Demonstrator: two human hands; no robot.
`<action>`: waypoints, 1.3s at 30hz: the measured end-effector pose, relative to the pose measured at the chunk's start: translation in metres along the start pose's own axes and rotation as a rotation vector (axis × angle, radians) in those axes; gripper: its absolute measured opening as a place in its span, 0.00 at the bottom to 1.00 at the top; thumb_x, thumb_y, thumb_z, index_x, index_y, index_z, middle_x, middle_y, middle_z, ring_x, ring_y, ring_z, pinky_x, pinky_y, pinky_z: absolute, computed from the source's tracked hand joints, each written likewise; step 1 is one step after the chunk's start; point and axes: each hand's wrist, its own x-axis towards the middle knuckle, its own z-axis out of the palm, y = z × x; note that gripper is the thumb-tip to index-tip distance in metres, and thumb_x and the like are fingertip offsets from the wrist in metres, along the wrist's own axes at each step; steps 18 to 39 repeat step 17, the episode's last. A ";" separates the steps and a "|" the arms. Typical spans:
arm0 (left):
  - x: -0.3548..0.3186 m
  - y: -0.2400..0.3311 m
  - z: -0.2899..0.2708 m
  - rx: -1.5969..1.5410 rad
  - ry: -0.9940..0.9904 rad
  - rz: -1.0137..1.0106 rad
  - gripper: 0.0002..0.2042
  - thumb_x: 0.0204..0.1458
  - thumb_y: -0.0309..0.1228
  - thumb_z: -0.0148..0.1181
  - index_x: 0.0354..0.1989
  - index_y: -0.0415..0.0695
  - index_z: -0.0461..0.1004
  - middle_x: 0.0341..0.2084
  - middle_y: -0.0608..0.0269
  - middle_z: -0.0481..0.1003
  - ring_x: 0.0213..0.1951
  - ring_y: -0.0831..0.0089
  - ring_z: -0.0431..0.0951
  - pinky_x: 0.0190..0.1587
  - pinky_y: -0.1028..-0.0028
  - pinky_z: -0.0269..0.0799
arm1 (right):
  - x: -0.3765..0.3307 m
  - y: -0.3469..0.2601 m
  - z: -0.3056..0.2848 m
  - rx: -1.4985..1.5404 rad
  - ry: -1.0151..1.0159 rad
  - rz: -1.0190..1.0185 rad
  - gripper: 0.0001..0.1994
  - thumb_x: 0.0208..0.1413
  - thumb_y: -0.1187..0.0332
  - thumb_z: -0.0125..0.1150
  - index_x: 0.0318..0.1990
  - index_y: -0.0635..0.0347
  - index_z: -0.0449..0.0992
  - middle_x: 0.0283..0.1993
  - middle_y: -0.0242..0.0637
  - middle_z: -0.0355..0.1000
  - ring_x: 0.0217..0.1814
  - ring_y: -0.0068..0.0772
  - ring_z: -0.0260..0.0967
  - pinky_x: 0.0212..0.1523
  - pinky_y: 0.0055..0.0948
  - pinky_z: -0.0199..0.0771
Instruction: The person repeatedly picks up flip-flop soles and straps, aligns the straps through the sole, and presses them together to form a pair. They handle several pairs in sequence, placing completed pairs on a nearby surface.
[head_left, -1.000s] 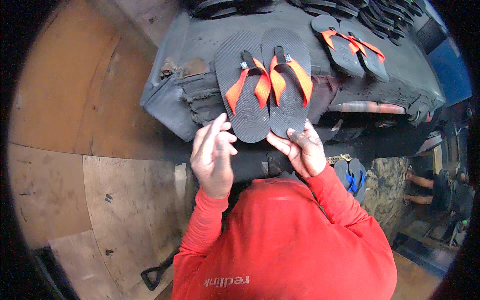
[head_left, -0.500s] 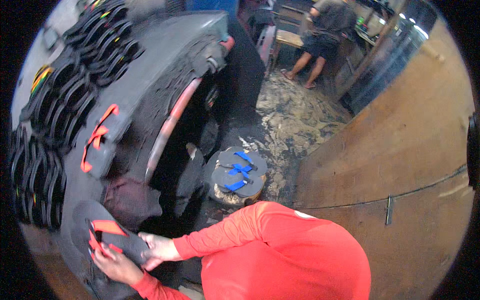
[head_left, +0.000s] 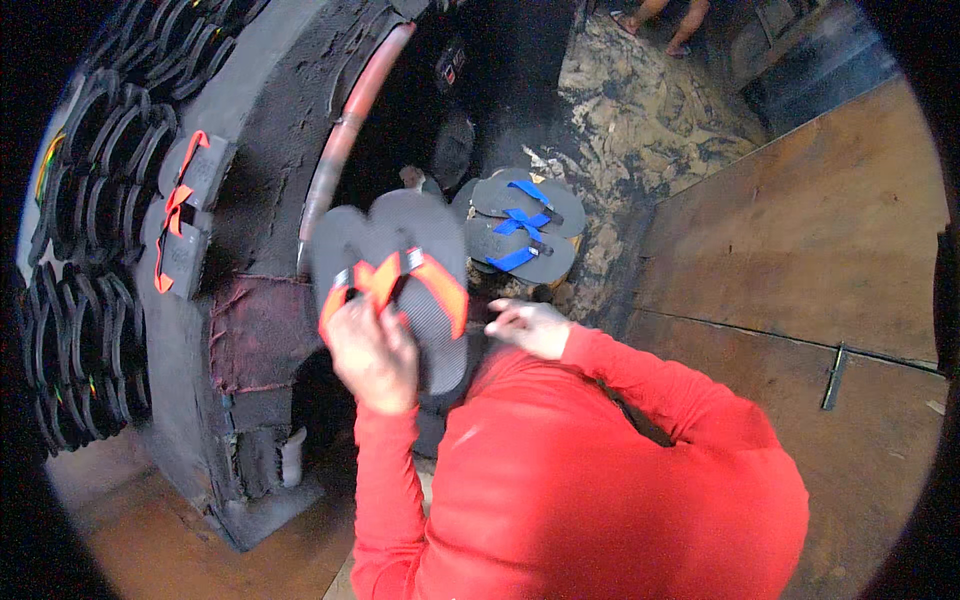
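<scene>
My left hand (head_left: 375,355) is closed on the orange straps of a pair of dark flip-flops (head_left: 440,345), held up side by side with their toe ends away from me. To their right, my right hand (head_left: 532,328) is apart from them, slightly blurred, its fingers partly spread and nothing visible in them. Just beyond it, a pair of grey flip-flops with blue straps (head_left: 525,225) lies on a round stand. On the bench at the left rests another pair of flip-flops with orange straps (head_left: 180,220).
Rows of black flip-flops (head_left: 95,190) stand packed along the far left. A dark bench (head_left: 180,400) with a worn reddish pipe (head_left: 350,120) along it curves away. Brown wooden panels (head_left: 780,240) are at the right. A person's bare legs (head_left: 690,25) show at the top.
The orange-strapped flip-flops have moved from over the bench rightward, in front of me. My right hand has come off them; my left hand grips the straps. The view has shifted.
</scene>
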 end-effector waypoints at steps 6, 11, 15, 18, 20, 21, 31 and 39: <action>0.021 0.044 0.113 -0.216 -0.194 0.120 0.12 0.47 0.24 0.60 0.41 0.36 0.72 0.38 0.47 0.73 0.47 0.47 0.72 0.54 0.56 0.68 | -0.001 0.085 -0.024 0.459 0.337 0.193 0.18 0.60 0.55 0.60 0.41 0.65 0.78 0.45 0.41 0.77 0.49 0.32 0.73 0.55 0.32 0.69; 0.024 0.075 0.199 -0.221 -0.256 0.158 0.12 0.48 0.29 0.60 0.41 0.39 0.71 0.37 0.49 0.71 0.41 0.51 0.73 0.43 0.58 0.72 | -0.023 0.096 -0.060 -0.017 0.411 0.152 0.23 0.61 0.58 0.59 0.57 0.66 0.69 0.50 0.40 0.76 0.49 0.31 0.74 0.54 0.30 0.70; -0.002 0.082 0.253 -0.190 -0.443 -0.033 0.12 0.56 0.33 0.56 0.45 0.41 0.69 0.41 0.47 0.68 0.46 0.48 0.73 0.46 0.55 0.73 | -0.040 0.089 -0.075 -0.112 0.502 0.211 0.25 0.58 0.54 0.62 0.56 0.62 0.72 0.63 0.46 0.67 0.49 0.40 0.75 0.53 0.33 0.72; -0.007 0.076 0.261 -0.258 -0.412 -0.048 0.13 0.55 0.33 0.57 0.46 0.42 0.70 0.44 0.46 0.68 0.46 0.47 0.72 0.47 0.55 0.73 | -0.044 0.077 -0.083 -0.142 0.527 0.228 0.25 0.57 0.54 0.62 0.57 0.61 0.72 0.65 0.46 0.65 0.49 0.41 0.75 0.53 0.35 0.73; -0.007 0.076 0.261 -0.258 -0.412 -0.048 0.13 0.55 0.33 0.57 0.46 0.42 0.70 0.44 0.46 0.68 0.46 0.47 0.72 0.47 0.55 0.73 | -0.044 0.077 -0.083 -0.142 0.527 0.228 0.25 0.57 0.54 0.62 0.57 0.61 0.72 0.65 0.46 0.65 0.49 0.41 0.75 0.53 0.35 0.73; -0.007 0.076 0.261 -0.258 -0.412 -0.048 0.13 0.55 0.33 0.57 0.46 0.42 0.70 0.44 0.46 0.68 0.46 0.47 0.72 0.47 0.55 0.73 | -0.044 0.077 -0.083 -0.142 0.527 0.228 0.25 0.57 0.54 0.62 0.57 0.61 0.72 0.65 0.46 0.65 0.49 0.41 0.75 0.53 0.35 0.73; -0.007 0.076 0.261 -0.258 -0.412 -0.048 0.13 0.55 0.33 0.57 0.46 0.42 0.70 0.44 0.46 0.68 0.46 0.47 0.72 0.47 0.55 0.73 | -0.044 0.077 -0.083 -0.142 0.527 0.228 0.25 0.57 0.54 0.62 0.57 0.61 0.72 0.65 0.46 0.65 0.49 0.41 0.75 0.53 0.35 0.73; -0.007 0.076 0.261 -0.258 -0.412 -0.048 0.13 0.55 0.33 0.57 0.46 0.42 0.70 0.44 0.46 0.68 0.46 0.47 0.72 0.47 0.55 0.73 | -0.044 0.077 -0.083 -0.142 0.527 0.228 0.25 0.57 0.54 0.62 0.57 0.61 0.72 0.65 0.46 0.65 0.49 0.41 0.75 0.53 0.35 0.73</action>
